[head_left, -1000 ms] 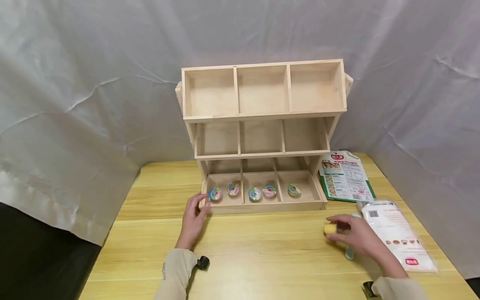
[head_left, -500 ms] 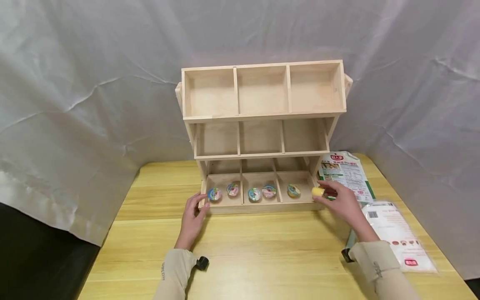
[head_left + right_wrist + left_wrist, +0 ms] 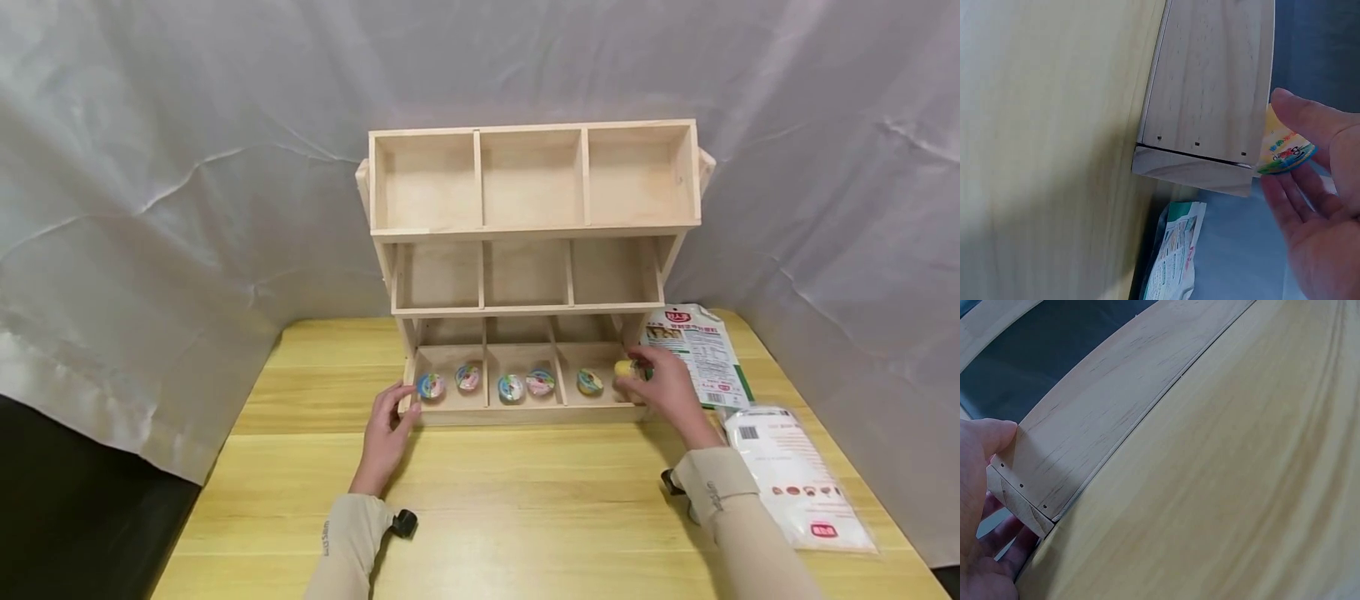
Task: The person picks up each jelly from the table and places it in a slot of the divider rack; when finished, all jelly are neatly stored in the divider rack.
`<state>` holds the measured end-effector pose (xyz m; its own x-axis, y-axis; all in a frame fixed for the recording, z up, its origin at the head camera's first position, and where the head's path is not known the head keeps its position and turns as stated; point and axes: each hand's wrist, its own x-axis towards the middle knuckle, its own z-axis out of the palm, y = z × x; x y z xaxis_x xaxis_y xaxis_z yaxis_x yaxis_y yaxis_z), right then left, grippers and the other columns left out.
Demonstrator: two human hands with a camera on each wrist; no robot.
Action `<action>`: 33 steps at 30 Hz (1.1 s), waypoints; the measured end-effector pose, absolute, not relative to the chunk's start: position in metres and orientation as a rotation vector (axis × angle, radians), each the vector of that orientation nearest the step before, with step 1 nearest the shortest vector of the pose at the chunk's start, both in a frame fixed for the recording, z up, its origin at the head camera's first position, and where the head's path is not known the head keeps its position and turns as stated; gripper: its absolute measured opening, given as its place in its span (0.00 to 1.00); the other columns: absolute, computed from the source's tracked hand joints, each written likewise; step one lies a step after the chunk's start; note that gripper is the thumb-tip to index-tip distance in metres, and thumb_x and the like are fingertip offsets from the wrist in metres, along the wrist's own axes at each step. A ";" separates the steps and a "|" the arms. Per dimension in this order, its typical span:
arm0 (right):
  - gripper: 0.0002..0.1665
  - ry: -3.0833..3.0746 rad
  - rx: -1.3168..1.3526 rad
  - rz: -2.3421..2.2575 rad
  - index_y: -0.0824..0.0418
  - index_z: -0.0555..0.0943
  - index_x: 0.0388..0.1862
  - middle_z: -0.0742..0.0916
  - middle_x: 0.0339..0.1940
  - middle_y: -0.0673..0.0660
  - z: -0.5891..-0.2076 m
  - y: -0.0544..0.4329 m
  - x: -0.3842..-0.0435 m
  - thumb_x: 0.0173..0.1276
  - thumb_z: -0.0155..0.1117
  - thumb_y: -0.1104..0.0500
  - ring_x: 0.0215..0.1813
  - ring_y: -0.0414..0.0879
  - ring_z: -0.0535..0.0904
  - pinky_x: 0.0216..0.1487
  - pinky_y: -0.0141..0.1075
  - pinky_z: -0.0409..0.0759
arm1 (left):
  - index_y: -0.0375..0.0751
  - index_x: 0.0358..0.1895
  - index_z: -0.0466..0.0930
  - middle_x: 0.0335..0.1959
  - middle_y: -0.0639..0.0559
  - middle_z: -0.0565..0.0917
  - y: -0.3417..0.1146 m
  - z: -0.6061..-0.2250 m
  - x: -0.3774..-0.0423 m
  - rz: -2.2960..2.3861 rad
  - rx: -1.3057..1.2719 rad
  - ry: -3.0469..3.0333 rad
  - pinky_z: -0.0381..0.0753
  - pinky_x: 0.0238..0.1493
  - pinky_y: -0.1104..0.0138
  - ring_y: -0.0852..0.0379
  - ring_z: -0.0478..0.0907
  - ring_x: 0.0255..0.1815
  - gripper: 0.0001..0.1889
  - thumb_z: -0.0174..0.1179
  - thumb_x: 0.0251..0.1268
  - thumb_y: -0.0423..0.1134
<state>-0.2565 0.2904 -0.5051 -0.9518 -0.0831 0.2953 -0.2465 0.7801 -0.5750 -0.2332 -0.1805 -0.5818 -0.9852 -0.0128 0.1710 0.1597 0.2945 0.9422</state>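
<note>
My right hand (image 3: 666,387) pinches a yellow jelly cup (image 3: 624,369) at the right end of the bottom tier of a wooden display rack (image 3: 532,310). In the right wrist view, the cup's printed lid (image 3: 1291,157) shows between thumb and fingers, just past the tier's front board (image 3: 1210,81). At the rack's lower left corner, my left hand (image 3: 386,435) grips the wood, thumb on the front board (image 3: 1104,406) and fingers round the side. Jelly cups sit in the bottom tier: two in the left compartment, two in the middle, and another yellow one (image 3: 589,382) in the right.
Right of the rack lies a green and white food pouch (image 3: 701,354). In front of it is a clear and white plastic packet (image 3: 798,479). The rack's middle tier (image 3: 525,275) and top tier (image 3: 534,179) overhang the bottom one. Grey cloth (image 3: 187,250) hangs around the table.
My right hand has carried the yellow jelly cup from above the table, up and left, to the bottom tier's right compartment. My left hand has stayed at the corner.
</note>
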 end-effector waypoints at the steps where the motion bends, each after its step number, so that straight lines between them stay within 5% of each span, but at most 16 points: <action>1: 0.34 -2.721 0.259 0.917 0.74 0.79 0.62 0.85 0.53 0.73 -0.506 0.290 -0.257 0.59 0.81 0.64 0.52 0.67 0.82 0.55 0.62 0.80 | 0.46 0.68 0.76 0.78 0.45 0.64 -0.180 -0.582 -0.233 -1.783 -0.140 -2.404 0.67 0.76 0.45 0.40 0.63 0.79 0.20 0.60 0.78 0.44; 33: 0.32 -2.862 0.409 0.674 0.69 0.83 0.60 0.86 0.56 0.72 -0.514 0.274 -0.276 0.55 0.82 0.64 0.55 0.70 0.83 0.57 0.63 0.80 | 0.46 0.67 0.77 0.78 0.45 0.65 -0.180 -0.581 -0.233 -1.751 -0.141 -2.405 0.67 0.76 0.45 0.40 0.63 0.79 0.19 0.60 0.78 0.43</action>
